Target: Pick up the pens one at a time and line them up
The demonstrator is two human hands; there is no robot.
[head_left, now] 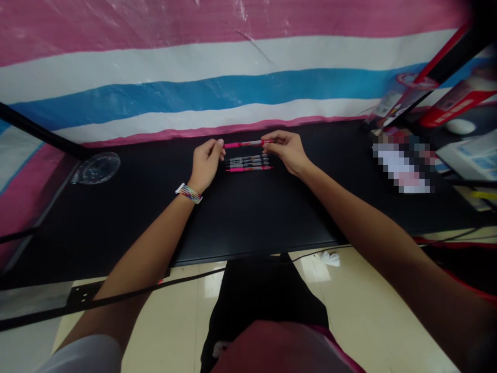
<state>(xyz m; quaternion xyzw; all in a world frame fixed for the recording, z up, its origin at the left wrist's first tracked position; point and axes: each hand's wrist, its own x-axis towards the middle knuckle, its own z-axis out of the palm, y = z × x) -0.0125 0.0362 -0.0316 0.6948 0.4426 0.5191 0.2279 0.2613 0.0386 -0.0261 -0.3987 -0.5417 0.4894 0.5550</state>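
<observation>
A pink pen [248,144] is held level between both hands, just beyond a short row of pens on the black desk [217,223]. My left hand [206,161] pinches its left end between thumb and fingers. Its right end is gripped by my right hand [288,151]. Closer to me, several dark pens [247,160] lie side by side, parallel to the held one. Nearest of that row is another pink pen [248,169], touching or almost touching the dark ones. A patterned band circles my left wrist.
On the left of the desk lies a clear plastic lid or dish [99,168]. A clear plastic cup [396,98], a red-labelled bottle [454,103] and papers crowd the right. Striped sheeting [217,93] hangs behind. A dark cable [194,278] crosses before the desk's front edge.
</observation>
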